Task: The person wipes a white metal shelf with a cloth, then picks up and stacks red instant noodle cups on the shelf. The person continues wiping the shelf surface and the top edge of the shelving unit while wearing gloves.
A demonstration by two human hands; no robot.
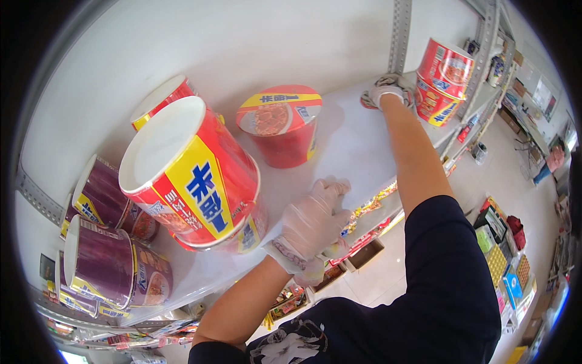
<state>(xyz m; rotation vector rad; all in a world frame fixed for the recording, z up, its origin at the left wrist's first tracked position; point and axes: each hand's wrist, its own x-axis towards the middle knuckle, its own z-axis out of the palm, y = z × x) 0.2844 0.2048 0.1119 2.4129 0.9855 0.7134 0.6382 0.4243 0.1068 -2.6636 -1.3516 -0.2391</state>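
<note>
On the white shelf board (354,132), my right hand (386,93), in a clear plastic glove, presses a crumpled grey cloth (395,83) near the back upright. Just beyond the cloth, two red instant noodle tubs (443,82) are stacked. My left hand (313,218), gloved too, rests at the shelf's front edge with nothing seen in it; its fingers are partly curled. A single red noodle tub (284,127) stands behind it against the wall. To its left is a large upside-down stack of red tubs (195,177), nearest the camera.
Purple noodle tubs (104,268) are stacked at the shelf's left end. A perforated metal upright (400,36) rises at the back right. Cardboard boxes (366,255) lie below the front edge. A person (552,161) is far off at the right.
</note>
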